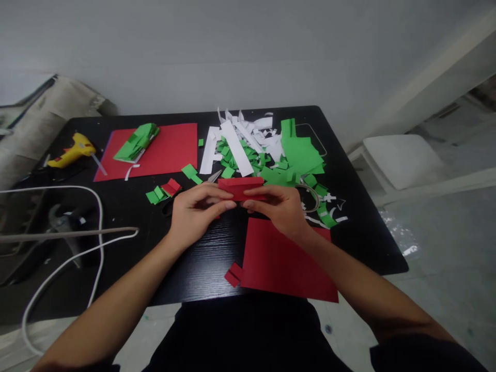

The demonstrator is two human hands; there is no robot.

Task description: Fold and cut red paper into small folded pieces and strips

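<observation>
A folded strip of red paper [241, 188] is held up over the black table between both hands. My left hand [197, 209] pinches its left end with thumb and fingers. At the other end, my right hand [279, 206] is closed on it in the same way. Scissors [214, 176] lie partly hidden behind my left hand. Just below my right hand is a large red paper sheet [287, 258], with a small folded red piece [233, 274] at its left edge. A roll of tape [310, 199] sits beside my right hand.
White paper strips [236, 147] and green paper scraps [302, 155] are heaped at the back. Back left, a green paper bundle [137, 142] rests on a red sheet [178, 150], near a yellow glue gun [73, 151]. A white cable [101, 222] loops over the table's left side.
</observation>
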